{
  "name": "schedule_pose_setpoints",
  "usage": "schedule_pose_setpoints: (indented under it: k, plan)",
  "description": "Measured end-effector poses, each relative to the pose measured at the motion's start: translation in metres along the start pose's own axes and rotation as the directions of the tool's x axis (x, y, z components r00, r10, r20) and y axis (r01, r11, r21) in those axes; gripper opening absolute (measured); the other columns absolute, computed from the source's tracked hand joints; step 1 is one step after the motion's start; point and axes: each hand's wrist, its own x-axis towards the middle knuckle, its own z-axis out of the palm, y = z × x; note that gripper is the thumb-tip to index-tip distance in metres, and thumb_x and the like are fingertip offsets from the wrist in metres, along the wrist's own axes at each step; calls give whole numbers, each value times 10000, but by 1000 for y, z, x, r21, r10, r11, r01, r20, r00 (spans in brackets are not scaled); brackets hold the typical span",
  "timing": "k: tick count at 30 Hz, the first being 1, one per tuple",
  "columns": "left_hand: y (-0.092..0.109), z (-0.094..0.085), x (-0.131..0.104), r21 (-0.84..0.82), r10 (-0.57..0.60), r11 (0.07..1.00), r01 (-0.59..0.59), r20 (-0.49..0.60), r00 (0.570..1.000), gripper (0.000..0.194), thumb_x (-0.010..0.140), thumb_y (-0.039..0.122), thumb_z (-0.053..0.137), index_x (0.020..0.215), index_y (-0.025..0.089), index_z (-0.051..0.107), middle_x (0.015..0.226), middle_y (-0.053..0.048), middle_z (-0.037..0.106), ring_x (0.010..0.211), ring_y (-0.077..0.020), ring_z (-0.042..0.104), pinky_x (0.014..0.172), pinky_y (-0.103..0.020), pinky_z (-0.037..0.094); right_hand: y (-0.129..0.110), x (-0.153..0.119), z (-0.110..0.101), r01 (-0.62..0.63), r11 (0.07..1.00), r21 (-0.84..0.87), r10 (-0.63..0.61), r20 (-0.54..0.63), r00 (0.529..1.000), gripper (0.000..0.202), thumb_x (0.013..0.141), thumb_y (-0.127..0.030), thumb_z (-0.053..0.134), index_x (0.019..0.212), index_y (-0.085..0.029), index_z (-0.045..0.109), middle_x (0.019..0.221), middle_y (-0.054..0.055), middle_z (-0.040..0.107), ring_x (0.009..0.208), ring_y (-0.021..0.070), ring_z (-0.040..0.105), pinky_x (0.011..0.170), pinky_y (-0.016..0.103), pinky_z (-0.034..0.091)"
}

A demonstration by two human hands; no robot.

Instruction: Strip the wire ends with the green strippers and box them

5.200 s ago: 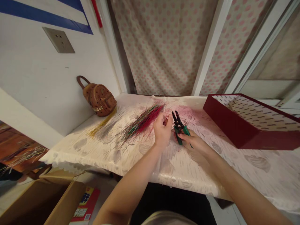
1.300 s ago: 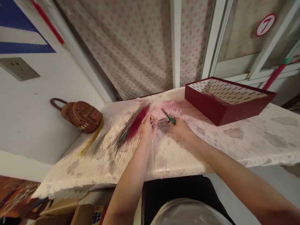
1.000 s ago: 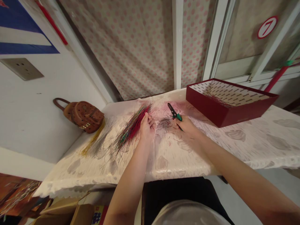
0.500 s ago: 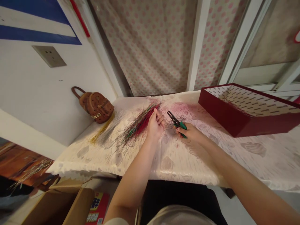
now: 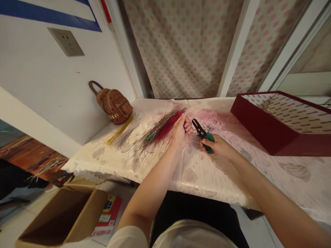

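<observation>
My left hand (image 5: pixel 182 131) is closed in front of the wire bundle, fingers curled in; whatever they pinch is too small to make out. Beside and behind it lies a loose bundle of thin red, green and dark wires (image 5: pixel 162 129) on the patterned tablecloth (image 5: pixel 188 175). My right hand (image 5: pixel 216 144) is wrapped round green-handled pliers (image 5: pixel 203 134), whose dark jaws point up and left, just right of my left hand and apart from it. Short dark wire bits (image 5: pixel 208 128) are scattered behind the pliers.
Silver strands (image 5: pixel 129 132) and gold strands (image 5: pixel 117 134) lie to the left, by a small brown backpack (image 5: pixel 116 105) against the wall. A dark red box (image 5: pixel 266 127) with a patterned lining stands open at right. Below the table edge sits an open cardboard box (image 5: pixel 85 217).
The camera view has shifted, so the table things appear farther right and slightly higher. My hands have come slightly closer together; the right still holds the pliers.
</observation>
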Motion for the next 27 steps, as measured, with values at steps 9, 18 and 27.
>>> schedule_pose_setpoints:
  k: [9,18,27]
  plan:
    - [-2,0,-2,29,-20,999,20,-11,1000,455,933,450,690,662,165,461,589,69,256,461,-54,243,411,-174,233,-2,-2,2,-16,1000,25,16,-12,1000,273,813,-447,690,757,-195,599,604,28,595,520,161,524,453,281,351]
    - [-5,0,-3,32,-18,999,18,3,1000,453,917,439,714,651,151,486,587,67,277,455,-47,263,413,-170,241,-1,-1,3,-11,998,55,13,-28,1000,308,768,-470,734,785,-190,605,622,26,608,535,156,540,475,285,391]
    - [-4,2,-5,29,-19,999,20,-34,999,440,911,435,722,658,154,498,576,66,286,459,-53,280,424,-177,241,-10,-5,6,-18,999,29,19,-45,999,337,735,-487,734,709,-191,576,567,26,581,485,143,512,430,267,346]
